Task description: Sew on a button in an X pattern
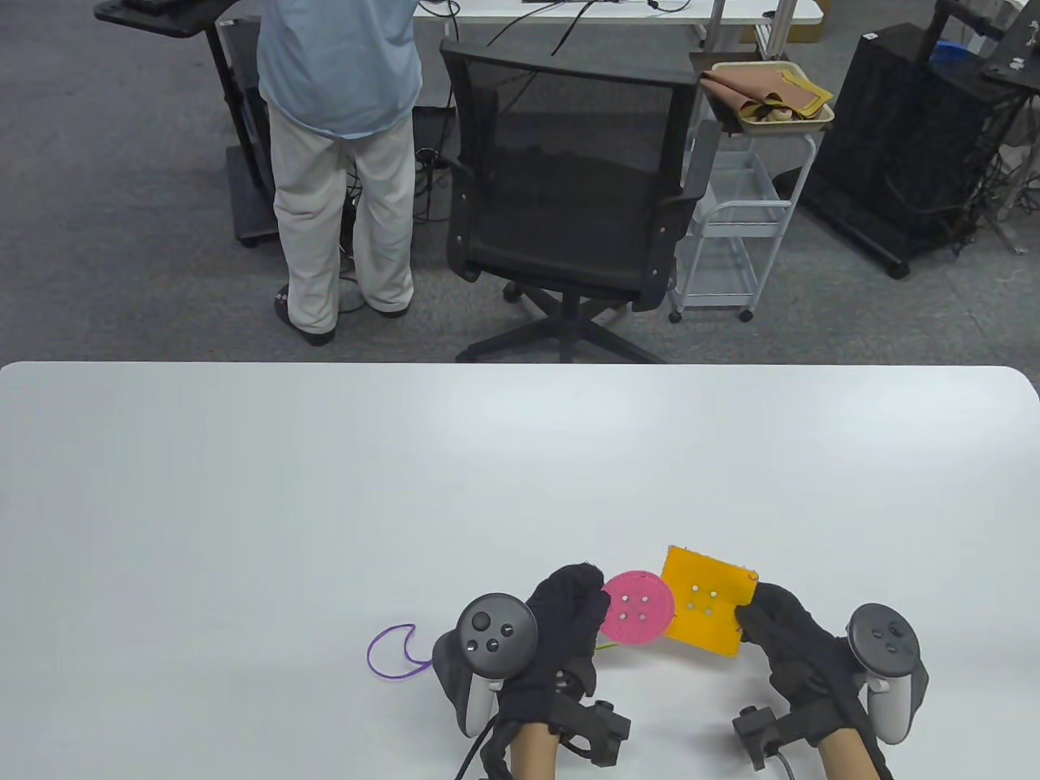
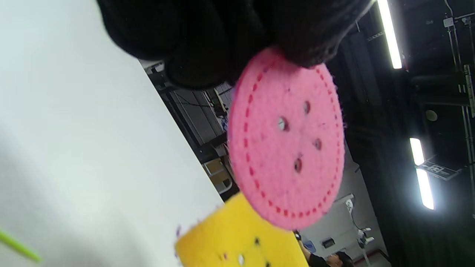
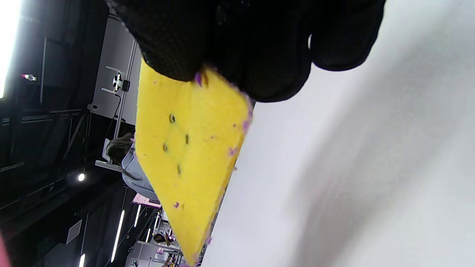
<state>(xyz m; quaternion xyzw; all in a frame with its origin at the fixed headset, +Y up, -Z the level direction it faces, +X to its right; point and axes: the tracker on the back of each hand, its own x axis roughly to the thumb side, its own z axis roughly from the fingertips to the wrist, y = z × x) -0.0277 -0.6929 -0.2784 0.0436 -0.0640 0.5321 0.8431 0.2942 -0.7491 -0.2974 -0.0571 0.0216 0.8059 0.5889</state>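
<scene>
The left hand [image 1: 561,626] pinches the rim of the round pink felt button [image 1: 637,609] with four holes. The right hand [image 1: 784,642] pinches a corner of the square yellow felt patch [image 1: 705,601]. Both pieces are held up over the white table [image 1: 325,487], edges touching. A purple thread loop [image 1: 394,652] lies left of the hands.

White table [image 1: 325,487] in foreground. Beyond its far edge: black mesh office chair [image 1: 569,187] at centre, person [image 1: 341,146] in blue shirt & light trousers standing to chair's left, white cart [image 1: 731,236] w/ tray of brown cloth [image 1: 768,93] just to chair's right, black rack [image 1: 918,138] further right.
</scene>
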